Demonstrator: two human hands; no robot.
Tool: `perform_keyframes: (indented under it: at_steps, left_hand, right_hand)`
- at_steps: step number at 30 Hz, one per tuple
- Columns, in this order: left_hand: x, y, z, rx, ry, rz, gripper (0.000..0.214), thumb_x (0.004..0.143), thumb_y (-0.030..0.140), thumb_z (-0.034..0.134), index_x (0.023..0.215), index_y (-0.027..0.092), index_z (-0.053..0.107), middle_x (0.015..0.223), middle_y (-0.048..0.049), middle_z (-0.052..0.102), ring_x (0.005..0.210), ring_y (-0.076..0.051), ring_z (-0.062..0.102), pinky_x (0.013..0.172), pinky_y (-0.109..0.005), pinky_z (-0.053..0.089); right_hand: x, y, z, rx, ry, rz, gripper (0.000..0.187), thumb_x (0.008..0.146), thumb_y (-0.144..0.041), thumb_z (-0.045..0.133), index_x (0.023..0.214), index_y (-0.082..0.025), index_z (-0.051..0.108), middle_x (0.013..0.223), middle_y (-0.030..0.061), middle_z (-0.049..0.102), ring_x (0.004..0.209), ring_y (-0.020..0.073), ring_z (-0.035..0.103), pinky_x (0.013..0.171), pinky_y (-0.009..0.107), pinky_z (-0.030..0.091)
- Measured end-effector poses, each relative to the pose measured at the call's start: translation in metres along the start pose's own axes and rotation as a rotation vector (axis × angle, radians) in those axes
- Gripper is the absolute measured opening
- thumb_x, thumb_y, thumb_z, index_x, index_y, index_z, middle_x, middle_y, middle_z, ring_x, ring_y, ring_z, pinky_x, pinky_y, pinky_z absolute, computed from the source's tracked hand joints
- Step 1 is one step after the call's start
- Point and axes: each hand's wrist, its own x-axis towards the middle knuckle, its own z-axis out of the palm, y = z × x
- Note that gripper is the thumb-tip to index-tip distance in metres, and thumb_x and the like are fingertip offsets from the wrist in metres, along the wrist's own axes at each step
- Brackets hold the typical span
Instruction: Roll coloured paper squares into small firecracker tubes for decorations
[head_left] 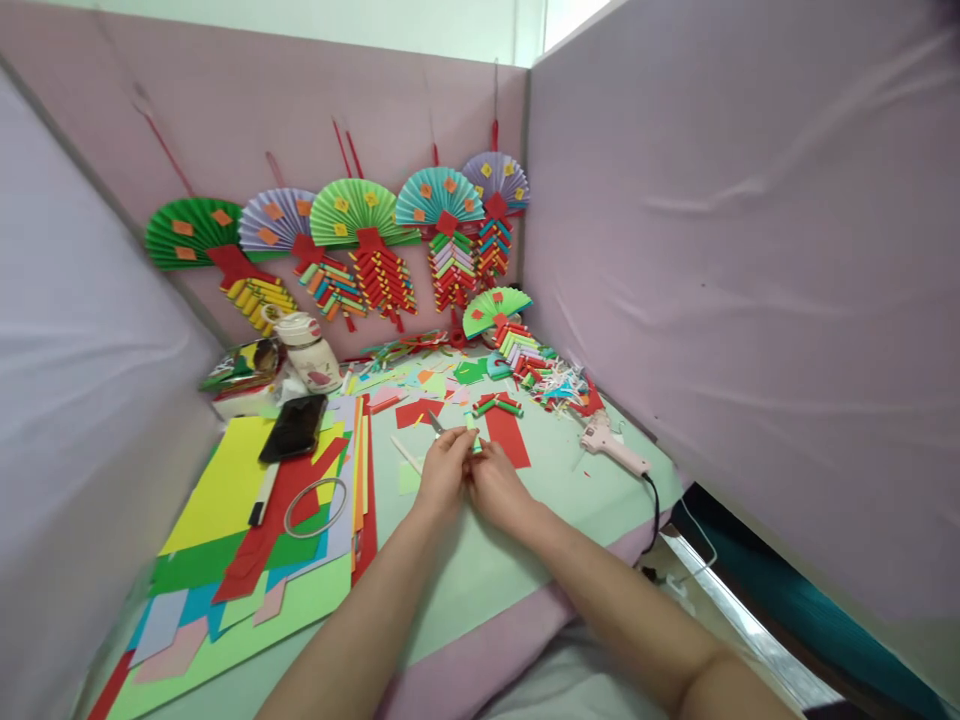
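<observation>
Both hands meet over the middle of the table around a small light green paper roll [472, 423] with darker green at its end. My left hand [444, 465] has its fingers closed on the roll. My right hand [498, 483] pinches at its lower end, and the fingertips partly hide it. A grey pointed blade [436, 424] shows beside the left fingers; its handle is hidden. Just beyond the hands, green paper rolls with red ends [498, 404] form a V at the top of a red paper strip [510, 440]. A thin white stick [406, 455] lies left of my left hand.
Coloured paper sheets [202, 490], a black phone [294, 428] and a silver ring [315, 507] lie left. A cream jug [309, 350] stands behind. A pink glue gun [613, 444] with its cord lies right. Paper fan hangings [358, 212] line the back wall; scraps [427, 380] lie below.
</observation>
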Motion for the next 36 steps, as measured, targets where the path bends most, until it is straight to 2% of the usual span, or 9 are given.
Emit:
perform_keyframes:
  at_steps: [3, 6, 11, 14, 17, 22, 27, 31, 36]
  left_hand:
    - [0.004, -0.003, 0.006, -0.121, 0.003, 0.022, 0.026, 0.068, 0.037, 0.069, 0.081, 0.018, 0.059, 0.071, 0.003, 0.061, 0.06, -0.007, 0.057, 0.053, -0.018, 0.041]
    - [0.006, -0.008, 0.003, -0.183, 0.0, -0.013, 0.026, 0.069, 0.036, 0.068, 0.085, 0.018, 0.06, 0.074, 0.0021, 0.061, 0.066, -0.008, 0.06, 0.058, -0.019, 0.044]
    - [0.008, -0.021, 0.002, -0.252, 0.02, -0.225, 0.021, 0.073, 0.03, 0.064, 0.088, 0.015, 0.062, 0.072, 0.0002, 0.061, 0.065, -0.008, 0.06, 0.052, -0.017, 0.042]
    - [0.008, -0.026, 0.003, -0.262, -0.024, -0.298, 0.017, 0.075, 0.026, 0.063, 0.087, 0.014, 0.063, 0.071, -0.0008, 0.061, 0.063, -0.008, 0.06, 0.051, -0.016, 0.042]
    - [0.007, -0.027, 0.002, -0.248, -0.035, -0.321, 0.016, 0.076, 0.026, 0.063, 0.088, 0.015, 0.063, 0.072, -0.0013, 0.062, 0.062, -0.008, 0.06, 0.051, -0.016, 0.043]
    - [0.007, -0.027, -0.001, -0.239, -0.028, -0.324, 0.014, 0.079, 0.025, 0.061, 0.089, 0.014, 0.063, 0.071, -0.0017, 0.062, 0.06, -0.008, 0.06, 0.05, -0.015, 0.043]
    - [0.008, -0.028, -0.001, -0.223, -0.025, -0.315, 0.012, 0.082, 0.023, 0.059, 0.087, 0.013, 0.062, 0.071, -0.0025, 0.062, 0.06, -0.008, 0.06, 0.049, -0.016, 0.045]
    - [0.008, -0.028, -0.001, -0.228, -0.054, -0.289, 0.013, 0.083, 0.021, 0.058, 0.092, 0.012, 0.062, 0.074, -0.003, 0.063, 0.063, -0.008, 0.061, 0.05, -0.016, 0.046]
    - [0.003, -0.024, 0.0, -0.252, -0.11, -0.246, 0.017, 0.083, 0.021, 0.061, 0.098, 0.014, 0.062, 0.08, -0.0044, 0.065, 0.071, -0.011, 0.065, 0.056, -0.018, 0.051]
  right_hand:
    - [-0.008, 0.009, -0.02, -0.025, 0.03, 0.052, 0.022, 0.082, -0.008, 0.048, 0.096, -0.017, 0.063, 0.098, 0.0102, 0.062, 0.093, 0.0214, 0.053, 0.084, 0.034, 0.044]
    - [-0.026, 0.037, -0.058, -0.122, 0.099, 0.13, 0.023, 0.085, -0.014, 0.049, 0.105, -0.017, 0.06, 0.108, 0.0112, 0.059, 0.103, 0.023, 0.051, 0.092, 0.037, 0.041]
    - [-0.064, 0.093, -0.12, -0.546, 0.054, 0.492, 0.042, 0.079, -0.032, 0.063, 0.118, -0.02, 0.053, 0.117, 0.0166, 0.054, 0.103, 0.0337, 0.052, 0.081, 0.044, 0.043]
    - [-0.079, 0.111, -0.135, -0.599, 0.012, 0.592, 0.042, 0.077, -0.041, 0.065, 0.11, -0.016, 0.056, 0.103, 0.023, 0.057, 0.094, 0.0382, 0.055, 0.068, 0.043, 0.042]
    - [-0.083, 0.117, -0.137, -0.577, -0.047, 0.645, 0.04, 0.077, -0.042, 0.063, 0.106, -0.015, 0.056, 0.095, 0.0201, 0.06, 0.087, 0.0347, 0.058, 0.064, 0.038, 0.039]
    - [-0.082, 0.121, -0.144, -0.479, -0.2, 0.713, 0.03, 0.082, -0.031, 0.055, 0.107, -0.013, 0.055, 0.097, 0.0164, 0.063, 0.09, 0.0274, 0.06, 0.068, 0.031, 0.039]
    - [-0.089, 0.11, -0.177, -0.318, -0.271, 0.674, 0.029, 0.087, -0.036, 0.045, 0.103, -0.016, 0.058, 0.1, 0.0137, 0.064, 0.089, 0.0236, 0.06, 0.07, 0.029, 0.04]
    - [-0.089, 0.088, -0.198, -0.089, -0.054, 0.598, 0.036, 0.088, -0.043, 0.043, 0.112, -0.02, 0.056, 0.108, 0.0105, 0.063, 0.095, 0.0226, 0.058, 0.078, 0.03, 0.041]
    - [-0.079, 0.069, -0.178, 0.528, 0.214, 0.64, 0.04, 0.081, -0.057, 0.051, 0.091, -0.019, 0.058, 0.07, 0.0014, 0.059, 0.067, 0.0165, 0.055, 0.064, 0.028, 0.042]
